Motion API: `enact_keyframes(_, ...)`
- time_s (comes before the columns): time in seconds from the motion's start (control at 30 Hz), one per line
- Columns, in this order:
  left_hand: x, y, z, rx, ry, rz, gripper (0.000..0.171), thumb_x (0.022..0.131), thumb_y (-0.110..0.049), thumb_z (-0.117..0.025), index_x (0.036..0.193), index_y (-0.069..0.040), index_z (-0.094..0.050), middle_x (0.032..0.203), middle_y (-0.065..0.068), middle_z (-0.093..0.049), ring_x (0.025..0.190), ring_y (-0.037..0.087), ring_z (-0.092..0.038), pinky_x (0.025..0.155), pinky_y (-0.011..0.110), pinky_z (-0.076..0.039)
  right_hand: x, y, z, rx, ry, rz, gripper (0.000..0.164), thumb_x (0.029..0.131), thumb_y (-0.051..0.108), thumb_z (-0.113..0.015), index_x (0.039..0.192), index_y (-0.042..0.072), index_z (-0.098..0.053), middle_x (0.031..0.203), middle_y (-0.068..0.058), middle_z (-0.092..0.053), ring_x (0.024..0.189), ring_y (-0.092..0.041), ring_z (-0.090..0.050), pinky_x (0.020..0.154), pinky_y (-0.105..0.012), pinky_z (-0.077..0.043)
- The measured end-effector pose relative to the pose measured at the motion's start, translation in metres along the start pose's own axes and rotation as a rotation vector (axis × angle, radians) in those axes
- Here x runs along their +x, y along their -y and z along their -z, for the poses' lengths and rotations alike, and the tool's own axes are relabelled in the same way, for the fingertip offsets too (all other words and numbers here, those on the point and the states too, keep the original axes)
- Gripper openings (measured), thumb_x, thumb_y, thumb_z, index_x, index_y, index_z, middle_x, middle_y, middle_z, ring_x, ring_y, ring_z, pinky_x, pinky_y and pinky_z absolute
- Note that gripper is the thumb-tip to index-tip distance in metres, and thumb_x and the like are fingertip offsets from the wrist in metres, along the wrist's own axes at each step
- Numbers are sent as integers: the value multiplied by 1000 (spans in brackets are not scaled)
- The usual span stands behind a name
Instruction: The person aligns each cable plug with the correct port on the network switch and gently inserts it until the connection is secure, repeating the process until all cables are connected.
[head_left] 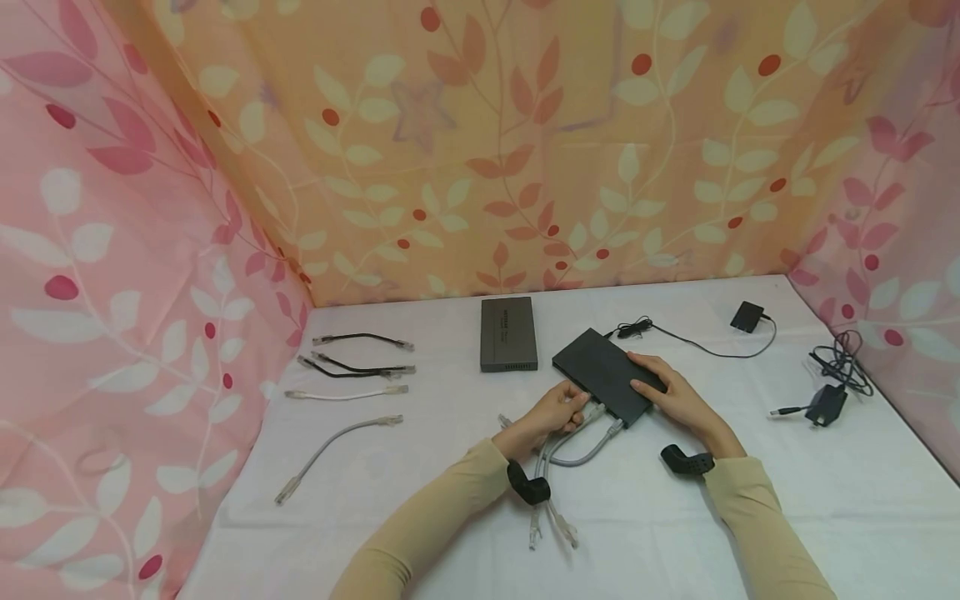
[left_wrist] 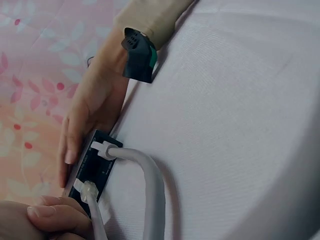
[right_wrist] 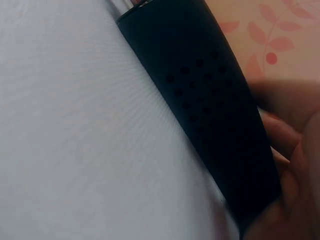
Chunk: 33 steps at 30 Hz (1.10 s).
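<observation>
A black network switch (head_left: 600,367) lies at an angle, its port side toward the person. My right hand (head_left: 678,400) grips its right end, thumb on the top; the right wrist view shows fingers (right_wrist: 282,140) around the vented casing. Two grey network cables (left_wrist: 152,185) are plugged into the ports, shown by their plugs (left_wrist: 89,191). Beside them, my left hand (head_left: 551,414) has curled fingers at the port edge, pinching what appears to be another network cable, its plug hidden by the fingers. Loose cable ends (head_left: 566,529) lie below the left wrist.
A second, grey switch (head_left: 509,333) lies behind on the white table (head_left: 435,483). Several short patch cables, including a white one (head_left: 345,393) and a grey one (head_left: 330,454), lie left. One power adapter (head_left: 747,317) is wired toward the black switch; another adapter (head_left: 827,405) lies far right.
</observation>
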<state>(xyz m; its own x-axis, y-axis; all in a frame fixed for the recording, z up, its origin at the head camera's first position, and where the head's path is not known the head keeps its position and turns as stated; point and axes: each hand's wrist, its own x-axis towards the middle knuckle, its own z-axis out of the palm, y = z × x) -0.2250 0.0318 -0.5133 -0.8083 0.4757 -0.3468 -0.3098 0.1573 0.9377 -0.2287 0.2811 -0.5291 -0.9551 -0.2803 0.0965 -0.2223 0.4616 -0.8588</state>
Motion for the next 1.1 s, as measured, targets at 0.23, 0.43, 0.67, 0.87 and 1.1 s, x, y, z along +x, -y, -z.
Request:
enact_keyframes(0.23,2,2,-2,-6,-22,-3,12,97,-22,-48,95,-10,-45,59,-2,-45,47,5,-36,42,15,-31,-1,1,2,16,8,-110,69,87,37,-64,145,19,-31,149,-14,-25,138,-40,-16,105,-63,-13)
enact_keyframes(0.43,3,2,-2,-24,-15,-23,13,98,-23,-46,96,-10,-46,61,-2,-43,48,5,-34,44,16,-30,0,-1,2,36,8,-69,66,89,31,-63,145,15,-32,148,-15,-26,137,-41,-17,105,-63,-13)
enact_keyframes(0.67,5,1,-2,-6,-28,-3,13,97,-23,-47,96,-10,-47,61,-1,-44,47,6,-34,45,18,-32,1,1,1,47,22,-38,65,89,27,-63,144,11,-32,147,-17,-26,137,-41,-17,105,-63,-13)
enact_keyframes(0.87,6,-2,-1,7,-20,10,15,97,-24,-47,90,-11,-45,60,-1,-44,47,7,-35,47,19,-32,1,0,2,59,21,-38,64,89,27,-63,145,14,-32,147,-16,-26,137,-40,-17,106,-62,-13)
enact_keyframes(1.1,11,-4,0,19,-4,43,18,97,-24,-47,85,-12,-44,59,-1,-49,49,7,-44,47,18,-35,2,-2,1,73,26,-25,64,89,24,-63,144,13,-33,146,-16,-27,136,-41,-18,105,-63,-13)
